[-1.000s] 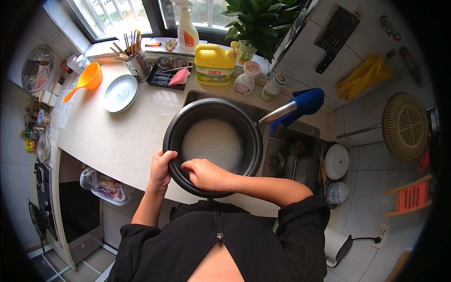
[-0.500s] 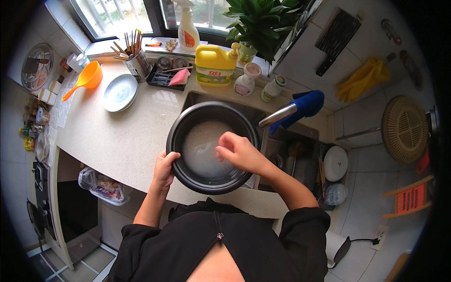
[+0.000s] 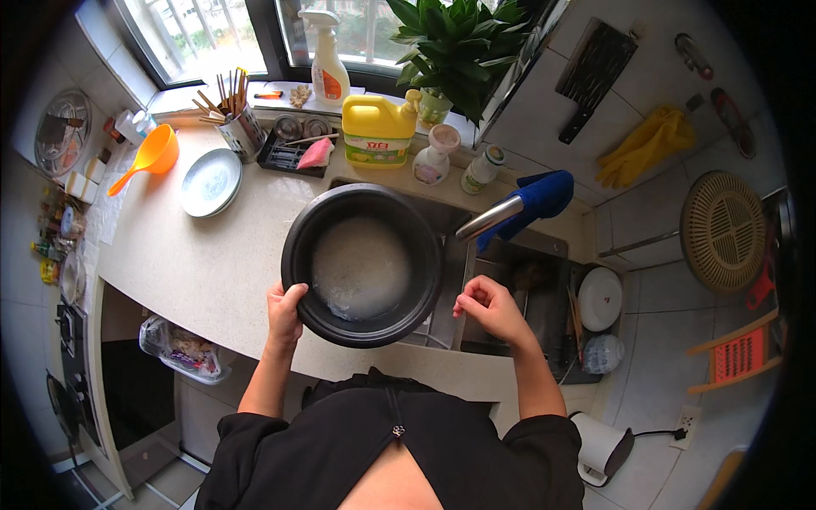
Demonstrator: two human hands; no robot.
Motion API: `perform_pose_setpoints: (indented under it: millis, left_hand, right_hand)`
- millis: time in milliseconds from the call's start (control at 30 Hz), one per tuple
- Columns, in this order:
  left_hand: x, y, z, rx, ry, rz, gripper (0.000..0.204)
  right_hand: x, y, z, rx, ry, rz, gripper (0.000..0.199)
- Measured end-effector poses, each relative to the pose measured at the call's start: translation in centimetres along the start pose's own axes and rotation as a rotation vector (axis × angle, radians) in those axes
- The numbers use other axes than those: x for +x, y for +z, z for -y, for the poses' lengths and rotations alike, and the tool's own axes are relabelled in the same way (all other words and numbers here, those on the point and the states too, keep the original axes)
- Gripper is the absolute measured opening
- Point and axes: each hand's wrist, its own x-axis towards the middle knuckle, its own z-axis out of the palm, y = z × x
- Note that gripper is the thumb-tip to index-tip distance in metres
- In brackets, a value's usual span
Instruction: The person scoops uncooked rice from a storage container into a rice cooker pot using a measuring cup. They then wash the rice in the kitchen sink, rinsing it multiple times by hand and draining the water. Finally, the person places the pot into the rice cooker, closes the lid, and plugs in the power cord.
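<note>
Grips black pot (image 3: pixel 422 259) of cloudy water (image 3: pixel 361 262) by its rim with left hand (image 3: pixel 285 311), closed on it. Holds right hand (image 3: pixel 493 311) half-curled, seemingly empty, over sink (image 3: pixel 445 318), apart from pot.

Head, fisheye: looking down from head height, facing pot (image 3: pixel 422 265) and sink (image 3: pixel 548 241) close below, taking in window (image 3: pixel 202 38) beyond.

Plates (image 3: pixel 211 182) left of the pot (image 3: pixel 423 265), faucet (image 3: pixel 490 218) to its right
</note>
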Motion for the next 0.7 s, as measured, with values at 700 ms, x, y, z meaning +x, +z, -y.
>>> perform_pose_setpoints:
  millis: [700]
  left_hand:
    - [-1.6,0.6,0.2,0.071,-0.21,-0.087,0.01]
  right_hand:
    - [6.1,-10.0,-8.3,0.993,0.01,-0.537,0.021]
